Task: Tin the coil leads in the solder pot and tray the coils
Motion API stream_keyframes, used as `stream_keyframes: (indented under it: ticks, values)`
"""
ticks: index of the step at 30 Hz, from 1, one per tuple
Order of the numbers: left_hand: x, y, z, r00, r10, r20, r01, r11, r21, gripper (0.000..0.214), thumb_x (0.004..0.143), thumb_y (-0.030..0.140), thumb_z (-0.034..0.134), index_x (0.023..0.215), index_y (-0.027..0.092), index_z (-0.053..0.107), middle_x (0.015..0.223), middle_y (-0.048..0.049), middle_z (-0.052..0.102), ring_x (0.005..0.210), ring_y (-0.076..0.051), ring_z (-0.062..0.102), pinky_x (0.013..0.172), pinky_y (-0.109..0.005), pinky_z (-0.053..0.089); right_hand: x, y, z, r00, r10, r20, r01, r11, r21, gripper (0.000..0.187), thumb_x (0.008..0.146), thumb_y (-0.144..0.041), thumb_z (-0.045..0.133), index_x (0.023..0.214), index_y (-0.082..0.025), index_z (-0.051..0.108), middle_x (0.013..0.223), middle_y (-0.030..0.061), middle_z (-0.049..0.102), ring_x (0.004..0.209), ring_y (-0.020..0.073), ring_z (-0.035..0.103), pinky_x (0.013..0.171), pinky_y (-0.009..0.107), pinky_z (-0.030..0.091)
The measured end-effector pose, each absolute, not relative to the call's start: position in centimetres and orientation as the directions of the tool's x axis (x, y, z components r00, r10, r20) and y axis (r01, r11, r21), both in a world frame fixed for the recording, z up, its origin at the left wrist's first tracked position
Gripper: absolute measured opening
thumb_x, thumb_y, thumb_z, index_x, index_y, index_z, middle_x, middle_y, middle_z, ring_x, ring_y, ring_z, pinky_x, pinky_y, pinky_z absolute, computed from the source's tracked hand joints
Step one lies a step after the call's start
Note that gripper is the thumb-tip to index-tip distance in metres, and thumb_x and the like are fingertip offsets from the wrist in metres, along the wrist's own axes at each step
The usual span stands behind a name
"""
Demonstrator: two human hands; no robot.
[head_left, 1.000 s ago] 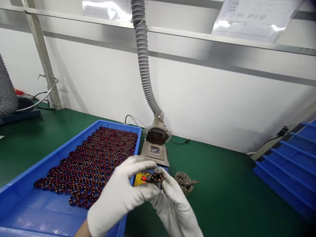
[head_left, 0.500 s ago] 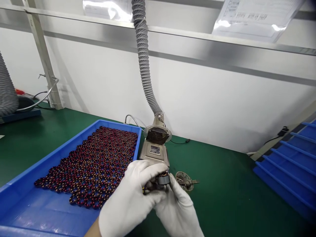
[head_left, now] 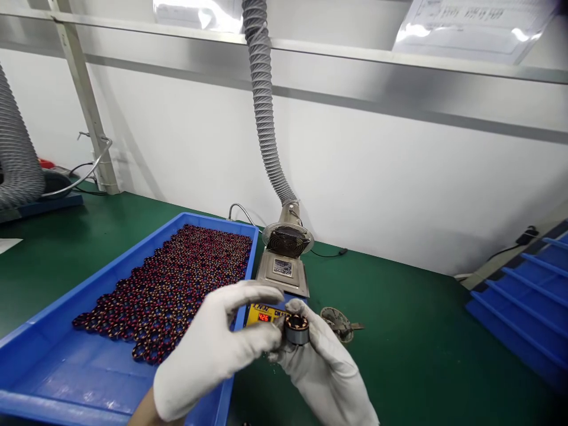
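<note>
The stator (head_left: 296, 329) sits coil-up at 6 o'clock from the solder pot (head_left: 284, 272). Your right hand (head_left: 326, 373) pinches it from below. At its 9 o'clock, your left hand (head_left: 213, 349) thumbs its side, index finger arched clear, above the blue tray (head_left: 53, 378).

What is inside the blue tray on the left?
Dark red and copper wound stator rings lie packed over its far part; the near floor of the blue tray is bare. The left hand covers the near right corner, so that part is hidden.
</note>
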State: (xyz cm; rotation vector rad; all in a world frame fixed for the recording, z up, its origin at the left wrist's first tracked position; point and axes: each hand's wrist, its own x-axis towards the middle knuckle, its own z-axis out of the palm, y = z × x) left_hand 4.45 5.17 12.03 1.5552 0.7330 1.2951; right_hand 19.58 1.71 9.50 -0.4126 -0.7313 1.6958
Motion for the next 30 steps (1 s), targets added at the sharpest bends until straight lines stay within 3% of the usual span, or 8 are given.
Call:
stream_keyframes:
  ticks: [3,10,12,16,20,24,28,30]
  values:
    - [5.1,4.9,12.4,0.336,0.876,0.345,-0.102,-0.33,0.938,0.018,0.066,0.008,0.064,0.072,0.022,0.074,0.087,-0.0035,0.072,0.086,-0.022,0.066,0.077,-0.03,0.053,19.3,1.9,9.7,-0.208,0.974,0.092,-0.744,-0.096,-0.662,0.02,0.074,-0.025,0.076,0.092,-0.022,0.067,0.093,0.002,0.07,0.079,0.0128,0.066,0.078,0.027,0.053]
    - [4.5,4.4,11.5,0.138,0.908,0.395,-0.382,-0.319,0.867,0.017,0.073,0.011,0.067,0.073,0.027,0.072,0.087,0.0038,0.072,0.086,-0.013,0.065,0.076,-0.018,0.051,19.5,2.1,9.3,-0.222,0.968,0.114,-0.686,-0.072,-0.724,0.029,0.066,-0.031,0.081,0.085,-0.021,0.062,0.08,0.0051,0.069,0.072,0.0208,0.066,0.075,0.04,0.054]
    - [4.1,4.5,11.7,0.078,0.915,0.397,-0.297,-0.359,0.885,0.017,0.074,0.013,0.069,0.079,0.029,0.072,0.094,0.005,0.072,0.091,-0.013,0.065,0.081,-0.018,0.049,19.7,2.2,8.8,-0.176,0.978,0.111,-0.675,-0.038,-0.736,0.028,0.069,-0.032,0.079,0.089,-0.022,0.062,0.083,0.006,0.069,0.075,0.0216,0.066,0.076,0.041,0.054]
    - [4.7,4.4,12.2,0.261,0.85,0.457,-0.033,-0.466,0.884,0.021,0.072,0.005,0.066,0.078,0.024,0.071,0.088,0.0015,0.071,0.086,-0.014,0.064,0.08,-0.021,0.049,20.1,3.6,7.0,-0.089,0.981,0.172,-0.641,0.076,-0.764,0.034,0.062,-0.037,0.083,0.087,-0.023,0.064,0.084,0.0022,0.067,0.074,0.0174,0.065,0.071,0.031,0.054]
    - [5.1,3.7,11.9,0.179,0.773,0.609,-0.098,-0.602,0.793,0.017,0.079,0.01,0.062,0.077,0.026,0.068,0.084,0.0033,0.068,0.09,-0.014,0.062,0.083,-0.022,0.048,20.3,4.7,6.0,-0.044,0.937,0.346,-0.556,0.265,-0.788,0.03,0.063,-0.034,0.083,0.081,-0.026,0.061,0.08,-0.0015,0.069,0.072,0.0152,0.067,0.067,0.025,0.054]
    - [4.5,3.8,11.8,0.001,0.872,0.489,-0.163,-0.482,0.861,0.011,0.082,0.02,0.065,0.084,0.031,0.069,0.097,0.0055,0.069,0.098,-0.011,0.061,0.085,-0.016,0.046,19.8,3.5,6.8,0.163,0.823,0.545,-0.215,0.569,-0.794,0.025,0.074,-0.016,0.074,0.088,-0.028,0.057,0.096,-0.001,0.07,0.085,0.0133,0.068,0.072,0.021,0.055]
    - [5.6,4.6,11.9,0.318,0.917,0.242,-0.303,-0.144,0.942,0.03,0.073,0.026,0.074,0.103,0.026,0.07,0.102,-0.0011,0.071,0.099,-0.017,0.064,0.086,-0.02,0.049,18.5,2.4,6.8,0.262,0.506,0.822,0.348,0.745,-0.57,0.028,0.074,-0.003,0.067,0.088,-0.024,0.057,0.106,0.0023,0.065,0.097,0.0154,0.065,0.078,0.023,0.055]
    - [6.6,4.7,11.5,0.337,0.917,0.212,-0.397,-0.065,0.915,0.019,0.074,0.024,0.073,0.093,0.024,0.073,0.094,-0.0011,0.074,0.091,-0.016,0.066,0.082,-0.019,0.05,18.0,2.3,6.3,0.193,0.341,0.92,0.57,0.724,-0.388,0.028,0.074,0.0,0.064,0.091,-0.022,0.059,0.108,0.0047,0.063,0.099,0.0173,0.064,0.084,0.028,0.055]
